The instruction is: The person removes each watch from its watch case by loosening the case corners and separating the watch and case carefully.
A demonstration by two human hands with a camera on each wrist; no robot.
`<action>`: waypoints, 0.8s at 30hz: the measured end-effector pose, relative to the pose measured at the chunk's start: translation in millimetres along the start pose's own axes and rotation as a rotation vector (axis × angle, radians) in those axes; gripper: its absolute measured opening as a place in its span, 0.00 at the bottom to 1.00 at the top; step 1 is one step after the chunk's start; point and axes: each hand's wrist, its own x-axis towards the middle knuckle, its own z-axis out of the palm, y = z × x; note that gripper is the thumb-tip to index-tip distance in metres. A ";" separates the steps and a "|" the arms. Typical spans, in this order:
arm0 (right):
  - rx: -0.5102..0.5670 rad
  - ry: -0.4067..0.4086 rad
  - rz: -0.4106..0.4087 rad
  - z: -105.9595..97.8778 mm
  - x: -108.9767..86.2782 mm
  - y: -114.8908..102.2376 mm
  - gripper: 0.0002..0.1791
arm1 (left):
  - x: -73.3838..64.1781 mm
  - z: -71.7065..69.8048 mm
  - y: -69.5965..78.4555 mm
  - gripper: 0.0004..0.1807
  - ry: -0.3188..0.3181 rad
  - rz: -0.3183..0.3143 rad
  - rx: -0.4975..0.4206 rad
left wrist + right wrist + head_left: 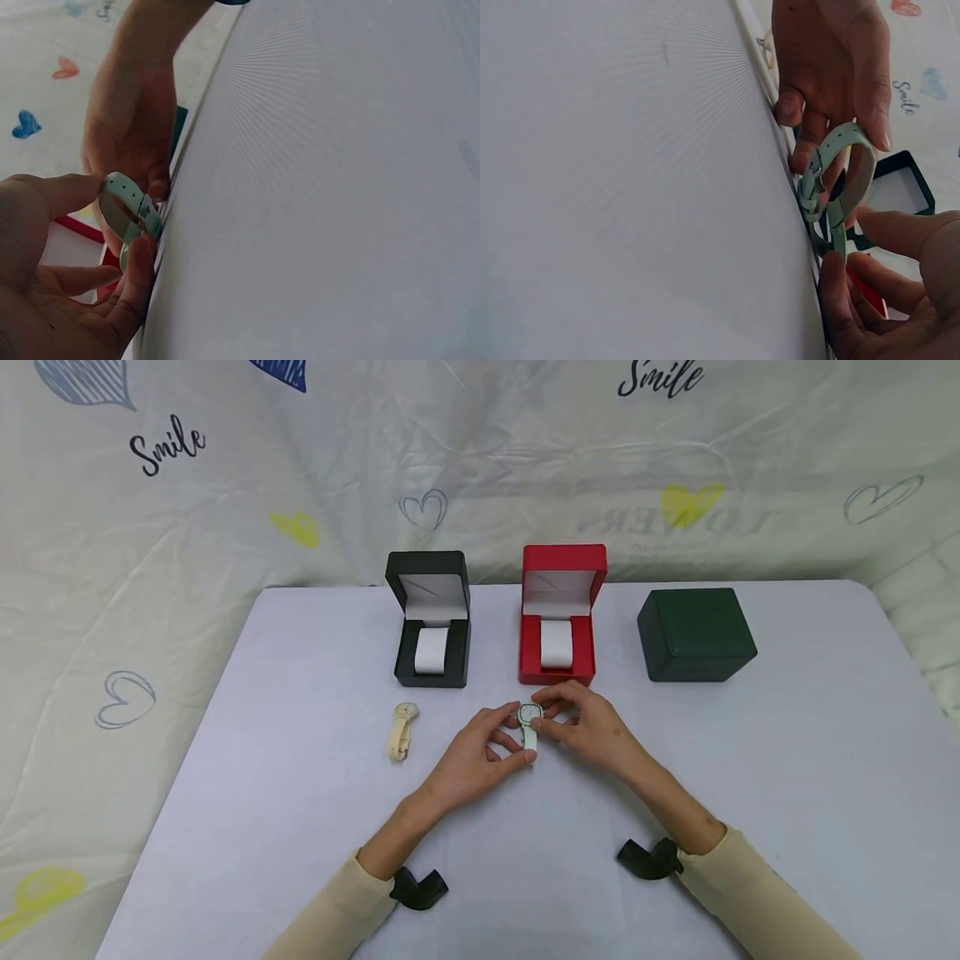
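Observation:
Both hands hold a pale mint-green wristwatch [530, 713] low over the table, its square face up in the head view. My left hand [477, 749] has its thumb at the lower end of the strap and its index finger beside the case. From the other side, the thumb and fingers of my right hand [587, 724] pinch the case. In the right wrist view the buckled strap [847, 139] forms a loop. A cream wristwatch [402, 727] lies on the table, left of my left hand.
Behind the hands stand an open black watch box [431, 681] and an open red watch box [557, 678], each with a white cushion inside. A closed dark green box [697, 635] is to their right. Everything is on a white-covered table [262, 793] against a printed curtain [495, 460].

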 end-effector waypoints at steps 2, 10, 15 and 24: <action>0.004 -0.001 0.001 -0.5 0.4 0.2 0.19 | 0.0 0.1 0.5 0.38 0.002 -0.004 0.001; 0.009 0.004 0.007 -0.6 0.3 0.3 0.19 | 0.1 -0.3 2.1 0.37 0.017 0.012 0.000; 0.017 0.017 0.022 -1.0 -1.2 0.6 0.19 | -1.7 -1.0 3.9 0.33 0.051 0.014 0.013; 0.039 0.057 0.028 -5.2 -6.8 2.0 0.16 | 3.2 -2.2 10.1 0.27 0.218 0.119 0.003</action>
